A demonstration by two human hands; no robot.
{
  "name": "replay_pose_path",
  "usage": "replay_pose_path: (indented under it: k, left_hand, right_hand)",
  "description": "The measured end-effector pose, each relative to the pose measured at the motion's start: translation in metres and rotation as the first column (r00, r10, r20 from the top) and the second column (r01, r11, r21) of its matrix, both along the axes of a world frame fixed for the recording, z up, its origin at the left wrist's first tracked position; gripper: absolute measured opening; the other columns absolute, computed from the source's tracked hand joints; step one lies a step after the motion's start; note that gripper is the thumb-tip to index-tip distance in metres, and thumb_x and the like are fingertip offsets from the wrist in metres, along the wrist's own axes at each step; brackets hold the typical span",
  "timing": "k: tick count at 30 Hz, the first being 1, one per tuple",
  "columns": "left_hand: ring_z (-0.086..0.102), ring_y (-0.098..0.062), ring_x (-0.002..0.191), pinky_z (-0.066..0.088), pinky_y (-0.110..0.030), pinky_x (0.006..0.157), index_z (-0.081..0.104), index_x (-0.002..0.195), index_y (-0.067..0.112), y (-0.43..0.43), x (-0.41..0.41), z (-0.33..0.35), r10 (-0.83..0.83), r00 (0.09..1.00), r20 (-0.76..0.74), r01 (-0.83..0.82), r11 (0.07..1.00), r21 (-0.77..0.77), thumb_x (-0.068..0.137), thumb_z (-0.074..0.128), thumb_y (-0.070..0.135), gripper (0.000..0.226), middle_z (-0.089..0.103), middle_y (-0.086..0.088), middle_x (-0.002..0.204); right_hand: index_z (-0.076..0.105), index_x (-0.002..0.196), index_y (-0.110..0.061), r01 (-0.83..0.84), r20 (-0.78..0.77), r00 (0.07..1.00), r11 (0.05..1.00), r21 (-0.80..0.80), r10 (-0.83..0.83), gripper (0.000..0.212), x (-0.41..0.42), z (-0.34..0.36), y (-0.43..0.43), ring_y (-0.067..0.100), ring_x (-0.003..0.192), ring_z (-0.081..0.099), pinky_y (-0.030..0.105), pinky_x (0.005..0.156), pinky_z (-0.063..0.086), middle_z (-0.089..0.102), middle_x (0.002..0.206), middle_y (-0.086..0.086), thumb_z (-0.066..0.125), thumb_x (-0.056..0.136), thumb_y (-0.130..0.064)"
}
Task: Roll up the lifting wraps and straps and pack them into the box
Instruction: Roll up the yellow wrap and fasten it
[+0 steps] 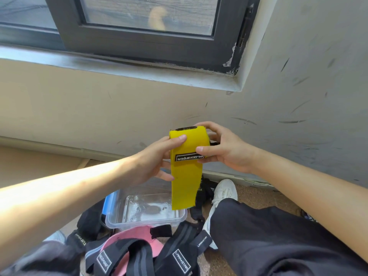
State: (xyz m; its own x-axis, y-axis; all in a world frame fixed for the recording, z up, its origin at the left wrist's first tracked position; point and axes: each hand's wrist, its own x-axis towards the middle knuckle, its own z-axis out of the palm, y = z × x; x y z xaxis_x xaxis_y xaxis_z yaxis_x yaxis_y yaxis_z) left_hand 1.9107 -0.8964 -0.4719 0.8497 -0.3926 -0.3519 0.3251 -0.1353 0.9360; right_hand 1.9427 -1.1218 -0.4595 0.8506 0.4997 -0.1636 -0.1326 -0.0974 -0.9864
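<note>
Holding the yellow wrap [186, 156] in my left hand [157, 158] and right hand [223, 148], half rolled; the box [145, 208] looks empty, black straps [179, 253] wait.

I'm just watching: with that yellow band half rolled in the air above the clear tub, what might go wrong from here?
1. The yellow wrap is pinched only near its top by the left hand and right hand; its long tail hangs loose, so the roll could end up slack or crooked.
2. If the grip slips, it may drop beside the clear box rather than into it.
3. The black straps lie tangled over the pink wrap, and could snag when pulled out.
</note>
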Motion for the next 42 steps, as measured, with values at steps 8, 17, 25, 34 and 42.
replay_pose_path:
  k: [8, 17, 25, 34, 42]
  left_hand:
    - [0.075, -0.032, 0.103, 0.061, -0.047, 0.084, 0.058, 0.129, 0.031, 0.004, 0.006, -0.002, 0.081, 0.996, 0.035, -0.077, 0.991, -0.105, 0.078, 0.077, 0.042, 0.056, 0.075, -0.003, 0.120]
    - [0.071, -0.031, 0.114, 0.059, -0.040, 0.071, 0.056, 0.135, 0.035, 0.009, 0.005, -0.004, 0.082, 0.986, 0.143, -0.072, 0.995, -0.068, 0.068, 0.083, 0.046, 0.072, 0.072, -0.003, 0.125]
    - [0.071, -0.014, 0.088, 0.048, -0.028, 0.066, 0.068, 0.121, 0.033, 0.008, 0.002, 0.003, -0.016, 1.000, -0.024, 0.017, 0.999, 0.043, 0.077, 0.052, 0.073, 0.061, 0.078, -0.002, 0.114]
    - [0.073, -0.037, 0.107, 0.056, -0.055, 0.096, 0.055, 0.136, 0.029, 0.011, 0.005, -0.006, 0.077, 0.995, 0.059, -0.072, 0.994, -0.085, 0.079, 0.077, 0.039, 0.063, 0.074, -0.009, 0.122]
    - [0.073, -0.028, 0.109, 0.061, -0.048, 0.086, 0.054, 0.135, 0.032, 0.007, 0.004, -0.011, 0.085, 0.983, 0.160, -0.074, 0.994, -0.078, 0.071, 0.084, 0.022, 0.071, 0.072, -0.008, 0.123]
  right_hand:
    - [0.048, 0.141, -0.028, -0.121, -0.006, 0.993, 0.987, -0.109, 0.121, 0.063, -0.005, 0.008, 0.003, 0.032, 0.113, 0.069, 0.048, 0.080, 0.063, 0.056, 0.134, 0.008, 0.074, 0.088, -0.004]
    - [0.062, 0.135, -0.022, -0.056, -0.182, 0.982, 0.998, -0.019, 0.051, 0.052, -0.005, 0.014, 0.006, 0.023, 0.096, 0.071, 0.034, 0.072, 0.062, 0.071, 0.110, 0.004, 0.065, 0.086, -0.040]
    - [0.055, 0.139, -0.021, -0.028, -0.092, 0.995, 0.999, 0.035, 0.031, 0.058, 0.001, 0.007, 0.003, 0.038, 0.118, 0.066, 0.039, 0.082, 0.061, 0.061, 0.134, 0.019, 0.077, 0.085, -0.019]
    - [0.047, 0.146, -0.030, -0.177, -0.105, 0.979, 0.984, -0.031, 0.173, 0.056, -0.002, 0.005, 0.000, 0.035, 0.120, 0.066, 0.052, 0.092, 0.058, 0.057, 0.141, 0.011, 0.069, 0.096, -0.020]
    - [0.061, 0.136, -0.023, -0.086, -0.146, 0.986, 0.996, -0.032, 0.080, 0.048, 0.000, 0.005, 0.000, 0.031, 0.106, 0.071, 0.039, 0.078, 0.062, 0.069, 0.126, 0.011, 0.073, 0.090, -0.033]
